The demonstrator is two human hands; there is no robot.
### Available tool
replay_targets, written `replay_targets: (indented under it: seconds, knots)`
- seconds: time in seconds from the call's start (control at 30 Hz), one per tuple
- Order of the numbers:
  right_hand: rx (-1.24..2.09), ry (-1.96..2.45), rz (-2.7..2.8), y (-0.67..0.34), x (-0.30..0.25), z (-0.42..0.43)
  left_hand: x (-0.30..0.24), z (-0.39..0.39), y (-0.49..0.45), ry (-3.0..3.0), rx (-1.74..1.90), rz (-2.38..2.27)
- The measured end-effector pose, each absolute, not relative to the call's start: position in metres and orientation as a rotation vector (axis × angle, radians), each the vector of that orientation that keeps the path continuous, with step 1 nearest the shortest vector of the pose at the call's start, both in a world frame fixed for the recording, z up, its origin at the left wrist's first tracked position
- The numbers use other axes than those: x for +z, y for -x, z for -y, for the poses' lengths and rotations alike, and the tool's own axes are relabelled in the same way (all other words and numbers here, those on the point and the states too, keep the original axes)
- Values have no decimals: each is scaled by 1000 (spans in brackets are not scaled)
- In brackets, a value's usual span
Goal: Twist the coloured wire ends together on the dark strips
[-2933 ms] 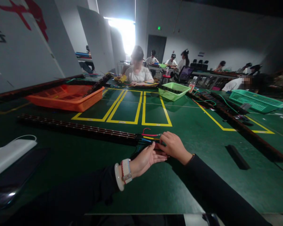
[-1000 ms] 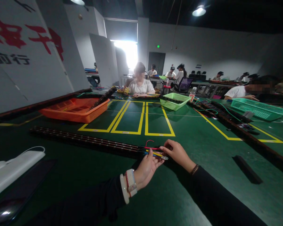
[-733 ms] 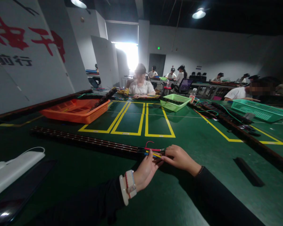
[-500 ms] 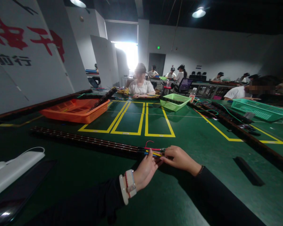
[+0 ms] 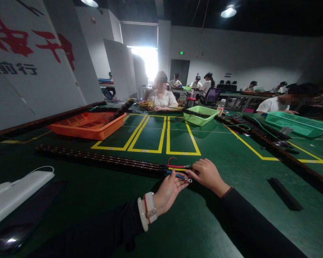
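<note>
A long dark strip (image 5: 97, 159) lies across the green table, with red, yellow and blue wires (image 5: 177, 167) coming out of its right end. My left hand (image 5: 169, 190) pinches a blue wire (image 5: 181, 177) with a metal tip between thumb and fingers. My right hand (image 5: 207, 173) is curled just right of the wire ends, its fingertips closed on the wires near the red one. Both arms wear dark sleeves, and a white watch sits on my left wrist.
An orange basket (image 5: 87, 125) stands at the back left, a light green basket (image 5: 200, 115) at the back middle, a teal basket (image 5: 296, 123) at the right. A white power bank (image 5: 14, 193) and a dark phone lie near left. A black bar (image 5: 284, 188) lies right. Several people sit at tables behind.
My left hand has drawn the blue wire apart from the bundle and lifted it slightly. My right hand moved a little up and right along the wire ends.
</note>
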State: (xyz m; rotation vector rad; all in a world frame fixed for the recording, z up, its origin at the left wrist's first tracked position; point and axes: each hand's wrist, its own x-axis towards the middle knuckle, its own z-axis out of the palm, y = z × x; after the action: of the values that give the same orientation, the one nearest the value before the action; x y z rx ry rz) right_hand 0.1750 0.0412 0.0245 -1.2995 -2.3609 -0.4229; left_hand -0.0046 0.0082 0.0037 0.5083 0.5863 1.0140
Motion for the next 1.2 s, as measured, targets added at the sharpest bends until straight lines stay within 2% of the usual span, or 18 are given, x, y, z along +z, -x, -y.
replay_targets:
  seconds: [0.13,0.33,0.63,0.87,1.2]
  knots:
    - [-487,1190,2446,-179,32,-32,6,-7,5,-512,1025,-570]
    - [-397,998,2568,-173,30,-26,7,-7,5,-519,1017,-592]
    - [-283,982,2578,-178,22,-34,4,-7,5,-560,1010,-535]
    - [-211,1133,2497,-178,19,-30,3,-8,5,-554,994,-571]
    - [-151,1186,2469,-182,18,-29,3,12,3,-1145,532,-636]
